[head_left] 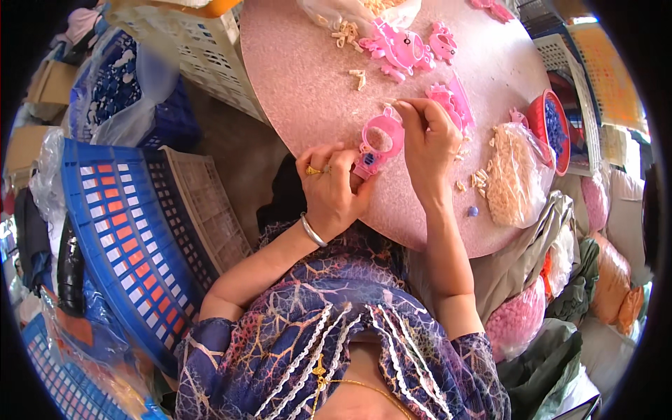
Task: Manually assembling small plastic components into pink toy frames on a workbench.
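My left hand (pixel 332 183) is closed around the lower end of a pink plastic part (pixel 397 138), which has a round ring opening and a small blue piece (pixel 369 159) set below the ring. At the far end of that part, my right hand (pixel 430 133) pinches with thumb and forefinger. A pale bit shows by these fingertips, too small to make out. Just beyond my right hand are more pink plastic parts (pixel 448 105). Farther off on the pink round table (pixel 301 77) lies a cluster of pink animal-shaped parts (pixel 402 47), beside loose cream-coloured pieces (pixel 345 35).
At right, a clear bag of cream pieces (pixel 514 175) lies near a red bowl of blue pieces (pixel 553 133). A blue bead (pixel 473 211) sits by the near edge. Blue crates (pixel 119 231) and a white basket (pixel 203 56) stand left of the table. Filled bags (pixel 518 318) crowd the lower right.
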A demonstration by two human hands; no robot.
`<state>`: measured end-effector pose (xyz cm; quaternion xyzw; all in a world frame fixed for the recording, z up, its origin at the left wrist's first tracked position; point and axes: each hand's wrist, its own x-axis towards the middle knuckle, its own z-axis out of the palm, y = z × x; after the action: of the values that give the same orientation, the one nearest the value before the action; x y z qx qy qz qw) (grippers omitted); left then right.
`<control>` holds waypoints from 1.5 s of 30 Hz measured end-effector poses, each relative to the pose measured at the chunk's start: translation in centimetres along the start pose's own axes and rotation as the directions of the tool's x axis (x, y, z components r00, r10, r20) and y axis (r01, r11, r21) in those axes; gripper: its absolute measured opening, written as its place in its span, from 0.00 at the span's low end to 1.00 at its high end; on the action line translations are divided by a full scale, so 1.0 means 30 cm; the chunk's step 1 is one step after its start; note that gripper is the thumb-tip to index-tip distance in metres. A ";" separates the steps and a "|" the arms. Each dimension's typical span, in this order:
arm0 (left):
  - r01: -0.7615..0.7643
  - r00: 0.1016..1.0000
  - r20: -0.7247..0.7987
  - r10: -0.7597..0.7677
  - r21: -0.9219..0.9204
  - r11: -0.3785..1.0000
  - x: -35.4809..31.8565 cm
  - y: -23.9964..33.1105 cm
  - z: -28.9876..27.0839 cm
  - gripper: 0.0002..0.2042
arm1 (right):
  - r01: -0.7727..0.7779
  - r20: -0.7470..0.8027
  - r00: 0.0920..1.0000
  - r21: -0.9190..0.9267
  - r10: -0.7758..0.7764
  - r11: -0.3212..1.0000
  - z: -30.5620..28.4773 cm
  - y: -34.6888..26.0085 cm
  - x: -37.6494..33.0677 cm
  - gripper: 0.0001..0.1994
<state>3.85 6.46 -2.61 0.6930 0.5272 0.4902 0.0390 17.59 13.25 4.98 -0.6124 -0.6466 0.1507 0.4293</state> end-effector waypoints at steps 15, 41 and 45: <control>-0.066 0.997 -0.032 0.064 -0.068 0.996 0.051 -0.039 -0.065 0.25 | -0.068 -0.107 0.992 0.006 0.068 0.998 -0.025 0.083 0.058 0.05; 0.512 0.745 0.589 -0.313 -0.806 -0.296 0.104 -0.024 -0.125 0.31 | 0.365 0.073 0.921 0.176 -0.381 0.914 0.032 -0.091 -0.124 0.07; 0.459 0.739 0.654 -0.163 -0.665 -0.589 0.107 -0.045 -0.115 0.23 | 0.400 0.175 0.886 0.183 -0.431 0.898 0.015 -0.106 -0.140 0.11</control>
<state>0.29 7.93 0.46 0.1359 0.0715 0.5736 0.8046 14.66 8.88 5.46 -0.4078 -0.7922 0.1646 0.4231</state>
